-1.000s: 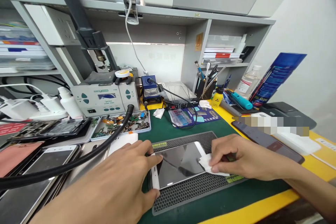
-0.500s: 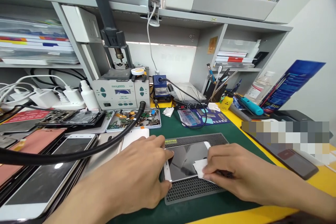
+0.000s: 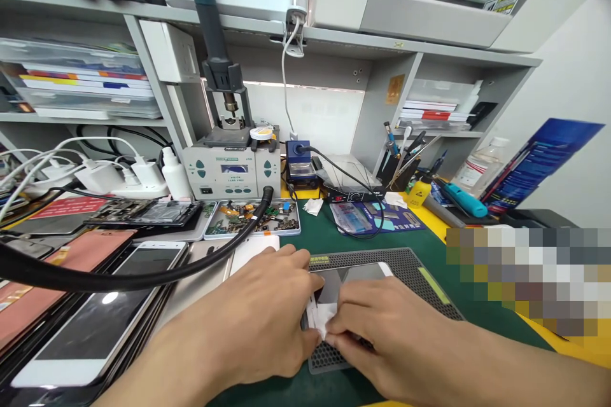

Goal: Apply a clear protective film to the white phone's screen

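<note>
Risk: phone [image 3: 366, 271] may skid on honeycomb mat [image 3: 411, 268] if left hand [image 3: 267, 308] loosens while right hand [image 3: 386, 321] pushes; white tissue [image 3: 326, 316] may snag or tear on phone's edge, being bunched near left thumb. Phone lies between hands, left end gripped by left thumb and forefinger, rest partly hidden behind right hand, which pinches tissue against that end.

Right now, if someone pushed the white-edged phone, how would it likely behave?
The phone looks like a flat slab, so probably stiff. Its reflective screen suggests a slippery, perhaps breakable face. Lying flat on the mat, it would likely slide rather than roll or tip.
</note>
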Action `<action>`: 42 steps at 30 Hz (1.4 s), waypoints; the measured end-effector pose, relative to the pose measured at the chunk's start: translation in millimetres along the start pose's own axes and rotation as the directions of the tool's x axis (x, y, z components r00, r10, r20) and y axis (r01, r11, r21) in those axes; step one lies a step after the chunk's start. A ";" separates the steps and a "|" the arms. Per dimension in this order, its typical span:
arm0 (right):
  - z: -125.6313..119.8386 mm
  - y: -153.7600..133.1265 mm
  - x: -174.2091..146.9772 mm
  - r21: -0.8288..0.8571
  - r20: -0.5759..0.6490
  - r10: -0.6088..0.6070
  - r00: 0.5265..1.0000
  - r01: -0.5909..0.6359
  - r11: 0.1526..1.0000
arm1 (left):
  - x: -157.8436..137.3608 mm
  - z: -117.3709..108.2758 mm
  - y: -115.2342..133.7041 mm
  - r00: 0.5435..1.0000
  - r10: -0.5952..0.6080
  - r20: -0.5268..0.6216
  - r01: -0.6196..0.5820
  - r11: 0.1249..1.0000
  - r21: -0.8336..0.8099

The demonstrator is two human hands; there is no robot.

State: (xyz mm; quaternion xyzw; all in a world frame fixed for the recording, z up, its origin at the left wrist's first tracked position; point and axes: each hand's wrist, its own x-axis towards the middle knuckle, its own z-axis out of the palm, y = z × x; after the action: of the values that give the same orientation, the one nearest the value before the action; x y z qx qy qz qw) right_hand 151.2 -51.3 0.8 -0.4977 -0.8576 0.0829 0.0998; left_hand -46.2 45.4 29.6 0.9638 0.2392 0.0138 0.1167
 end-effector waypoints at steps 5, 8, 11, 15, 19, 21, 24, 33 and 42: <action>2.4 2.1 1.2 0.064 -0.003 0.033 0.999 -0.032 0.997 | 1.4 -0.1 -0.3 1.000 0.000 0.006 0.000 1.000 -0.004; -0.3 8.1 -3.8 0.100 0.002 0.068 0.998 -0.067 0.993 | 2.6 -0.3 0.0 1.000 -0.015 0.017 0.016 1.000 -0.006; -4.7 16.2 -14.9 0.131 -0.015 0.120 0.993 -0.117 0.984 | 2.8 0.0 -0.3 1.000 -0.017 0.018 0.017 1.000 -0.010; -11.8 28.4 -37.3 0.167 -0.025 0.187 0.982 -0.180 0.969 | 1.3 -1.2 0.1 0.999 -0.033 0.032 0.034 0.999 -0.016; -19.7 43.5 -59.8 0.226 0.038 0.324 0.945 -0.324 0.919 | 1.1 -2.6 2.1 0.997 -0.051 0.050 0.053 0.998 -0.025; -23.9 52.1 -67.3 0.282 0.090 0.431 0.898 -0.438 0.854 | 1.3 -2.1 2.3 0.997 -0.058 0.050 0.059 0.998 -0.028; -31.5 64.1 -69.9 0.366 0.124 0.546 0.829 -0.549 0.751 | 0.8 0.5 0.4 0.997 -0.065 0.044 0.067 0.997 -0.043; -40.7 85.3 -38.2 0.477 0.067 0.594 0.801 -0.549 0.686 | -1.7 5.3 -2.5 0.996 -0.082 0.038 0.084 0.995 -0.058; -39.5 97.0 -24.3 0.421 0.091 0.503 0.859 -0.491 0.762 | -2.0 4.3 -3.0 0.998 -0.058 0.004 0.058 0.997 -0.045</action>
State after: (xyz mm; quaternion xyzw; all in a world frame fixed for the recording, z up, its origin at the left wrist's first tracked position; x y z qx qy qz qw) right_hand 254.2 -23.2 13.3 -0.6735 -0.6535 0.2864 0.1933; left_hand -49.0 46.2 24.8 0.9537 0.2663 0.0148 0.1391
